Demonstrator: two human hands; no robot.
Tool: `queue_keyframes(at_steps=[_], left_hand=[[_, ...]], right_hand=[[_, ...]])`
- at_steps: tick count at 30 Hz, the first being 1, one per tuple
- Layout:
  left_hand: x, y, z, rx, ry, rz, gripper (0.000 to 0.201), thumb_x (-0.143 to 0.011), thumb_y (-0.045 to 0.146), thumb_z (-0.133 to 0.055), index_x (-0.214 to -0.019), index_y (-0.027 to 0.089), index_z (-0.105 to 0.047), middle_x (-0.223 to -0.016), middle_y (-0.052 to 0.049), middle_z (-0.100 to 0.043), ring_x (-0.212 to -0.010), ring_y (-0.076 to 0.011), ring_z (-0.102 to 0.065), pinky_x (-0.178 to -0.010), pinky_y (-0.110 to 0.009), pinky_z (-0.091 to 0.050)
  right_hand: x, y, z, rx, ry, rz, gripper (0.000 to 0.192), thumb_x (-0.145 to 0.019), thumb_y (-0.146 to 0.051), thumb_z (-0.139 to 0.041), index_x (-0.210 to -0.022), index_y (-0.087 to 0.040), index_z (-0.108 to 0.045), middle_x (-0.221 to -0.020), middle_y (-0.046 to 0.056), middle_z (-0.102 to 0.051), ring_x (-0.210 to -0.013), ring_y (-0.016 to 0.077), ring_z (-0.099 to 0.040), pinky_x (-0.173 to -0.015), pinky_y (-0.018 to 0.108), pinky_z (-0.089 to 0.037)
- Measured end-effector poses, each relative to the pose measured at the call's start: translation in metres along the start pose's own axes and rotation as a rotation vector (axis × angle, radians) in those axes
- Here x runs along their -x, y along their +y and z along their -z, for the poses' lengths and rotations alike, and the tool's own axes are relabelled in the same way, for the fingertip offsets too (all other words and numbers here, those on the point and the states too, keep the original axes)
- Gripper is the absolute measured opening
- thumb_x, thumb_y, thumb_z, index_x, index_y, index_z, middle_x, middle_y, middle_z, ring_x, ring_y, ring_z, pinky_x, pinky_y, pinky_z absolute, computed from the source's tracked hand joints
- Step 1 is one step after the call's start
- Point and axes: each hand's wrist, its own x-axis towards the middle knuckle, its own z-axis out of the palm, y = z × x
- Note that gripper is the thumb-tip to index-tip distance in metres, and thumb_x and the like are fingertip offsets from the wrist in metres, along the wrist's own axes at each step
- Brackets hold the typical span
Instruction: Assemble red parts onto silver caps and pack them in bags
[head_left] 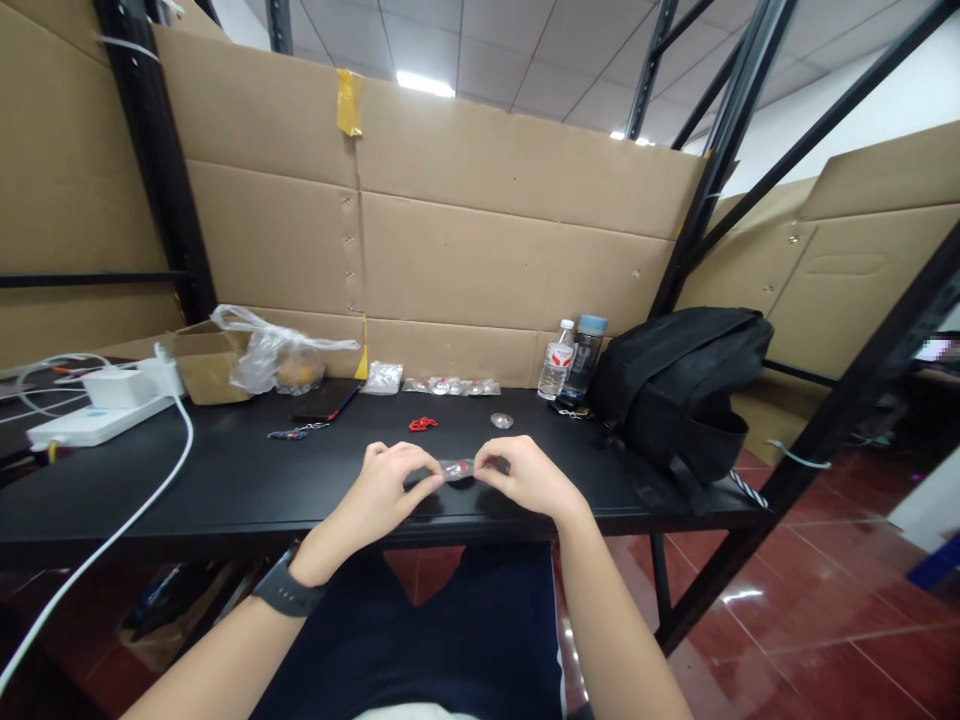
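Between my two hands is a small clear plastic packet point(456, 469) with something red inside, held just above the black table near its front edge. My left hand point(386, 490) pinches the packet's left end between thumb and fingers. At the opposite end, my right hand point(529, 475) grips it the same way. Beyond the hands lie a small red cord-like bundle point(423, 424) and a round silvery disc point(502, 421). Farther back rest a strip of clear packets point(451, 386) and a bag of small white pieces point(383, 378).
A black backpack point(675, 400) sits at the right, beside a water bottle point(556, 362) and a dark blue-lidded bottle point(585, 360). Left are a power strip point(97, 420) with a white cable, a cardboard box point(214, 370), a plastic bag point(266, 350) and a dark phone-like slab point(322, 405).
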Motion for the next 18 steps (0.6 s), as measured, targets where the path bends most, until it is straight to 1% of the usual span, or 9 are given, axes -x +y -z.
queue_keyframes(at_steps=[2,4,6,8,10,12,15,16,18], left_hand=[[-0.001,0.001,0.002,0.068,0.003,0.060,0.026,-0.099,0.045,-0.054,-0.095,0.027,-0.072,-0.102,0.001,-0.077,-0.099,-0.0212,-0.067,-0.096,-0.038,-0.035],[-0.002,0.002,0.002,0.155,0.008,0.110,0.028,-0.099,0.045,-0.052,-0.093,0.026,-0.071,-0.097,0.001,-0.077,-0.093,-0.0205,-0.069,-0.093,-0.036,-0.039],[-0.002,0.003,0.000,0.244,0.031,0.159,0.025,-0.098,0.045,-0.053,-0.095,0.025,-0.068,-0.089,0.001,-0.077,-0.087,-0.0201,-0.070,-0.089,-0.034,-0.043],[-0.002,0.005,-0.003,0.293,0.084,0.219,0.020,-0.096,0.042,-0.056,-0.104,0.025,-0.063,-0.084,0.002,-0.076,-0.085,-0.0198,-0.071,-0.087,-0.033,-0.044],[-0.002,0.008,-0.005,0.263,0.106,0.267,0.023,-0.093,0.037,-0.058,-0.113,0.025,-0.058,-0.081,0.004,-0.075,-0.085,-0.0200,-0.071,-0.089,-0.034,-0.044],[-0.002,0.011,-0.007,0.165,0.068,0.283,0.023,-0.093,0.034,-0.056,-0.115,0.027,-0.059,-0.081,0.004,-0.075,-0.090,-0.0213,-0.070,-0.091,-0.037,-0.041],[-0.002,0.011,-0.011,0.030,0.015,0.248,0.026,-0.097,0.029,-0.049,-0.119,0.031,-0.063,-0.090,0.002,-0.075,-0.104,-0.0240,-0.066,-0.094,-0.041,-0.036],[-0.002,0.010,-0.013,0.005,0.013,0.230,0.030,-0.098,0.027,-0.047,-0.122,0.032,-0.064,-0.095,0.001,-0.075,-0.108,-0.0243,-0.064,-0.094,-0.042,-0.034],[-0.001,0.007,-0.016,-0.023,0.011,0.199,0.034,-0.100,0.025,-0.044,-0.125,0.035,-0.065,-0.106,-0.001,-0.074,-0.112,-0.0240,-0.061,-0.095,-0.043,-0.032]], right_hand=[[0.001,-0.001,0.001,-0.044,0.043,-0.032,0.009,-0.092,-0.019,-0.062,-0.086,-0.019,-0.069,-0.081,0.000,-0.071,-0.075,0.0141,-0.064,-0.075,0.024,-0.045],[0.001,-0.001,0.000,-0.107,0.071,-0.062,0.006,-0.091,-0.020,-0.062,-0.094,-0.019,-0.067,-0.079,-0.001,-0.072,-0.072,0.0138,-0.064,-0.073,0.024,-0.045],[0.000,0.000,-0.002,-0.174,0.074,-0.090,0.020,-0.090,-0.021,-0.062,-0.110,-0.021,-0.062,-0.077,-0.002,-0.072,-0.069,0.0138,-0.064,-0.072,0.024,-0.045],[0.000,0.002,-0.004,-0.213,0.058,-0.116,0.039,-0.088,-0.021,-0.064,-0.126,-0.022,-0.054,-0.074,-0.004,-0.072,-0.066,0.0140,-0.064,-0.070,0.024,-0.045],[-0.001,0.004,-0.007,-0.216,0.020,-0.135,0.047,-0.087,-0.020,-0.065,-0.132,-0.023,-0.051,-0.073,-0.004,-0.072,-0.064,0.0140,-0.063,-0.068,0.023,-0.045],[-0.002,0.005,-0.009,-0.179,-0.015,-0.138,0.038,-0.088,-0.020,-0.064,-0.125,-0.023,-0.059,-0.073,-0.004,-0.071,-0.063,0.0136,-0.063,-0.067,0.023,-0.045],[-0.004,0.006,-0.012,-0.051,-0.046,-0.123,0.017,-0.089,-0.019,-0.062,-0.102,-0.022,-0.073,-0.069,-0.002,-0.068,-0.064,0.0132,-0.061,-0.067,0.023,-0.042],[-0.004,0.007,-0.013,-0.010,-0.054,-0.116,0.016,-0.090,-0.019,-0.062,-0.098,-0.022,-0.075,-0.068,-0.002,-0.066,-0.063,0.0130,-0.059,-0.067,0.023,-0.041],[-0.005,0.006,-0.014,0.051,-0.070,-0.099,0.019,-0.090,-0.018,-0.061,-0.098,-0.023,-0.078,-0.066,-0.003,-0.064,-0.062,0.0125,-0.056,-0.067,0.024,-0.040]])
